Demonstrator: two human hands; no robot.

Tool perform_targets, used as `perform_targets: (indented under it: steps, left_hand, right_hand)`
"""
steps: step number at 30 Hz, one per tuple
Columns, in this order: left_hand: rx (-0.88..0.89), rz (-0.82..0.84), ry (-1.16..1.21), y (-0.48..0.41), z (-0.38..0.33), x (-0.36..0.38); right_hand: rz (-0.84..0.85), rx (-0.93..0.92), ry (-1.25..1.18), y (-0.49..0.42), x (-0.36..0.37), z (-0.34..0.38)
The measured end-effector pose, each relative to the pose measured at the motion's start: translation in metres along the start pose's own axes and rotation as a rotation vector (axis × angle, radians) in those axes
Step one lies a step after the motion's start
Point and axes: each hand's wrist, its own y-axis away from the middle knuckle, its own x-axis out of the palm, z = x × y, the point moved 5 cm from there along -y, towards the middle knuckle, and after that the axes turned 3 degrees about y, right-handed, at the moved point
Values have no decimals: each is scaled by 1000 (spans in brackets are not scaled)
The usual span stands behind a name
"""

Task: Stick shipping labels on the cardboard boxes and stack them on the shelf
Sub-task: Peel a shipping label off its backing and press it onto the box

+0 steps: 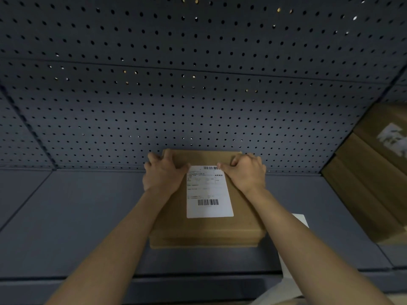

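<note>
Left hand (164, 173) and right hand (245, 172) curl their fingers over the cardboard box's (204, 230) far edge, with the pegboard (198, 84) just beyond them. The shelf (77, 216) stretches leftward and stacked boxes (372, 177) stand rightward.

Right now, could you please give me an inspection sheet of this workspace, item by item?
Surface: dark grey shelf, carrying the boxes.
Job's things: cardboard box lies flat; shipping label stuck on its top; stack of boxes at the right.
Clutter: white sheet right of the box.
Hands: left hand and right hand grip the box's far corners.
Cables: nothing seen.
Surroundings: perforated back panel.
</note>
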Motion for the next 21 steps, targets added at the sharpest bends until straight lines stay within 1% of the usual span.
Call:
perform_targets:
  steps: [5, 8, 11, 14, 17, 19, 21]
  left_hand:
    - [1, 3, 9, -1, 2, 1]
    - [13, 18, 30, 0, 4, 0]
    - [28, 36, 107, 3, 10, -1]
    - [9, 60, 252, 14, 22, -1]
    - [-34, 134, 440, 29, 35, 0]
    - [-68, 213, 549, 38, 43, 5]
    - [-86, 244, 635, 42, 49, 10]
  right_hand:
    - [-23, 30, -79, -4, 5, -4]
    - [-13, 23, -43, -4, 5, -3]
    - [-14, -27, 15, 2, 0, -2]
    - [-31, -187, -10, 14, -9, 2]
    - [-34, -463, -45, 34, -16, 8]
    - [48, -620, -81, 52, -14, 12]
    - [198, -738, -80, 73, -8, 17]
